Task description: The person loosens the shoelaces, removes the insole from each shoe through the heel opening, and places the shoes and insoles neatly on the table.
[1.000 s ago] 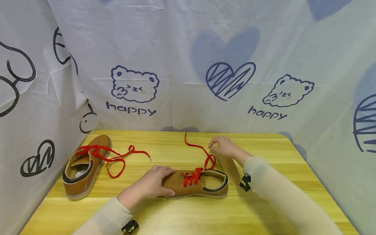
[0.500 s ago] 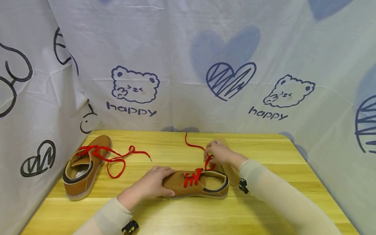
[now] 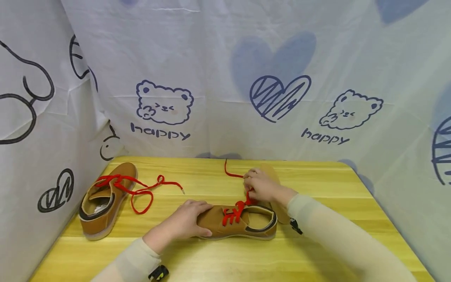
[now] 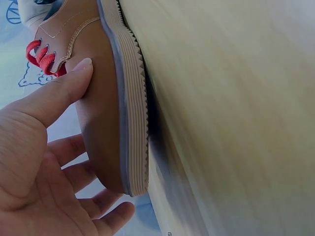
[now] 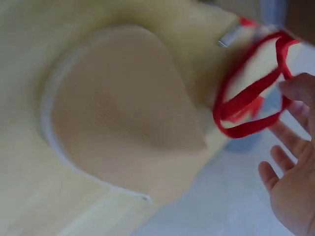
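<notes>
Left hand (image 3: 186, 219) gripping shoe (image 3: 215, 220), right hand (image 3: 262, 186) pinching lace (image 5: 252, 92) — insole (image 5: 123, 98) part-hidden behind, second shoe (image 3: 115, 207) apart

The right grip (image 3: 260, 187) has left the far end of the tan insole (image 3: 280, 211) and come over to the red lace (image 5: 246, 129) beside the nearer shoe (image 3: 234, 231). Its thumb and finger now pinch a loop that lay loose on the surface (image 3: 211, 258) a second ago, mostly covering it in the head view. The insole's far end, hidden then, shows past the knuckles (everything seen from the head sits slightly further right, too).
</notes>
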`<state>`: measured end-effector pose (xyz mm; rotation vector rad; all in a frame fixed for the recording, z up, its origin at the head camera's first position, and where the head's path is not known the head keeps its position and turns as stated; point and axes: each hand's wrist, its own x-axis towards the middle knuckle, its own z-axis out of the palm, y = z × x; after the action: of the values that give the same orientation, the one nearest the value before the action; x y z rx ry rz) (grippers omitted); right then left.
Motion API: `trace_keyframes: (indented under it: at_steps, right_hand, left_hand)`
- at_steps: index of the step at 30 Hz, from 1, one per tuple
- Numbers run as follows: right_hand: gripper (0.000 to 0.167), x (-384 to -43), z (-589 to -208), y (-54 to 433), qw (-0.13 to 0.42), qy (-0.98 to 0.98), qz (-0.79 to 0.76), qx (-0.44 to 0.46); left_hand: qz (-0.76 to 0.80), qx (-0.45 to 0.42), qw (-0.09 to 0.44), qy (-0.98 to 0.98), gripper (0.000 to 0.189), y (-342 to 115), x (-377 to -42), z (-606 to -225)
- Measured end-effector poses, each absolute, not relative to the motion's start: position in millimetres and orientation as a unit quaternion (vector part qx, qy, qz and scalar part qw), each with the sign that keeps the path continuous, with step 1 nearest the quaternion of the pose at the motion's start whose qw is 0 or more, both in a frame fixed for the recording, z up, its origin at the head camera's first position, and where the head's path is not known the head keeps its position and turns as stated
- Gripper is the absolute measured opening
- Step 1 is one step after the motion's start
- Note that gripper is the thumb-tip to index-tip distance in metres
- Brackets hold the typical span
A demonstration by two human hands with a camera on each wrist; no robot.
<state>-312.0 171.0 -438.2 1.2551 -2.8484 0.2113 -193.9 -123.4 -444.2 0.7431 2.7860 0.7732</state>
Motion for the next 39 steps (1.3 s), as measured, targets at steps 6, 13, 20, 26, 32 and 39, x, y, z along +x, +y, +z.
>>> trace_keyframes:
  at_steps: [6, 13, 20, 26, 32, 39]
  right_hand:
    - [0.008, -316.9, -395.3, 169.1, 0.024, -0.932, 0.181, 0.311]
    - [0.022, -329.5, -353.9, 170.0, 0.07, -0.93, 0.267, 0.243]
    - [0.02, -337.7, -322.4, 170.8, 0.076, -0.915, 0.365, 0.156]
    - [0.019, -346.7, -292.1, 171.0, 0.077, -0.859, 0.502, 0.065]
    - [0.024, -351.0, -263.8, 173.3, 0.087, -0.811, 0.578, -0.011]
    - [0.026, -346.4, -243.3, 174.4, 0.101, -0.829, 0.549, -0.036]
  left_hand:
    - [0.257, 0.241, 0.08, 0.932, 0.078, -123.8, -192.6, -443.4]
    - [0.254, 0.239, 0.08, 0.934, 0.078, -124.3, -193.0, -443.1]
    - [0.253, 0.237, 0.085, 0.934, 0.078, -123.9, -192.9, -442.0]
    - [0.255, 0.237, 0.086, 0.934, 0.078, -123.4, -192.6, -441.3]
    - [0.257, 0.239, 0.088, 0.932, 0.077, -122.7, -192.5, -440.7]
    - [0.254, 0.239, 0.088, 0.933, 0.077, -121.7, -192.7, -440.7]
